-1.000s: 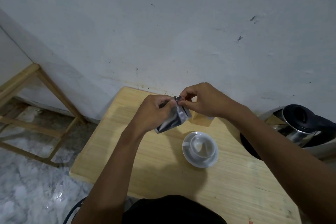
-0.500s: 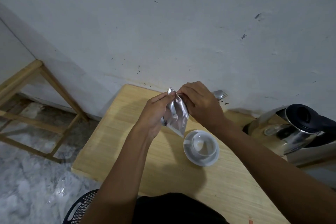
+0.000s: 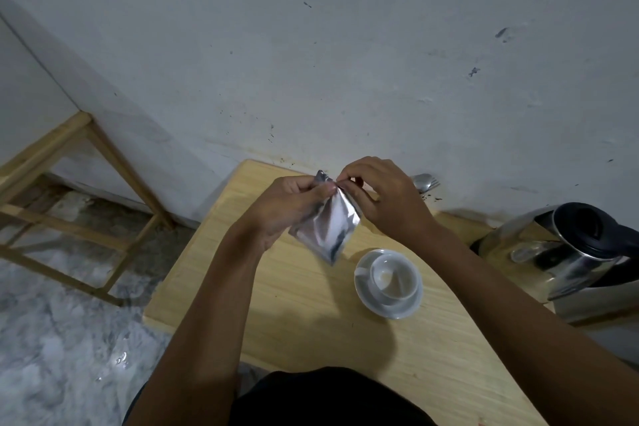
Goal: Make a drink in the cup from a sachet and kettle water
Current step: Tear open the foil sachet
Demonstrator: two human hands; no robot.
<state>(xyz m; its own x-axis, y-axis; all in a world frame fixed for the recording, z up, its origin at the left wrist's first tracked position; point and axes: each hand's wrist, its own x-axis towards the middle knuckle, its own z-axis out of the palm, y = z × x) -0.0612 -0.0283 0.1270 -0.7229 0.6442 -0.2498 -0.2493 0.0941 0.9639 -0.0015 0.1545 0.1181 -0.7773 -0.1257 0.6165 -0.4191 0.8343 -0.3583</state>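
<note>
A silver foil sachet (image 3: 328, 228) hangs in the air above the wooden table (image 3: 297, 308). My left hand (image 3: 287, 204) pinches its top left corner, my right hand (image 3: 383, 197) pinches the top edge right beside it. The sachet's lower corner points down, just left of a white cup (image 3: 394, 278) standing on a white saucer (image 3: 370, 297). The cup looks empty. A steel kettle (image 3: 553, 245) with a black lid stands at the table's right edge.
A metal fork (image 3: 423, 181) lies at the table's back edge by the grey wall. A wooden frame (image 3: 86, 162) stands on the marble floor to the left. My dark clothing fills the bottom middle.
The sachet has turned from tilted to hanging more upright, and its top left corner now sticks up above my left fingers. Both hands keep their pinch at the top.
</note>
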